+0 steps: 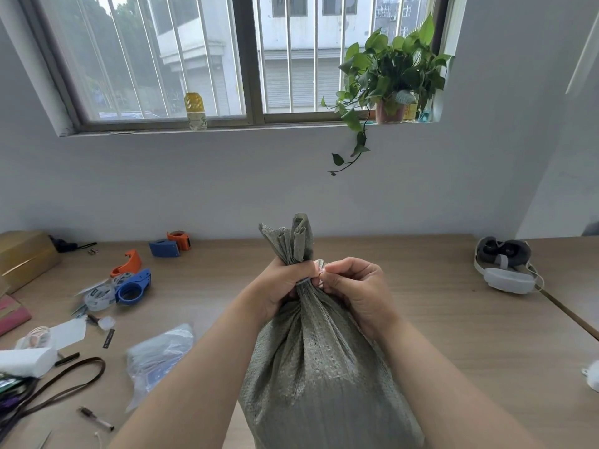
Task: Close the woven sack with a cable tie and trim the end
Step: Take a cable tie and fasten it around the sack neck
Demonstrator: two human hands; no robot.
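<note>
A grey-green woven sack point(321, 367) stands upright on the wooden table in front of me, its mouth bunched into a neck that sticks up above my hands. My left hand point(281, 285) is clenched around that neck. A pale cable tie point(304, 281) circles the neck just below the left fist. My right hand point(356, 286) pinches the tie's end at the right side of the neck; the tie's tail is mostly hidden by my fingers.
Left of the sack lie a clear plastic bag point(158, 351), blue and orange tape dispensers point(131, 283), a dark strap point(64, 380) and a pen point(95, 418). A headset point(505, 264) rests at the far right. A potted plant point(389, 76) stands on the windowsill.
</note>
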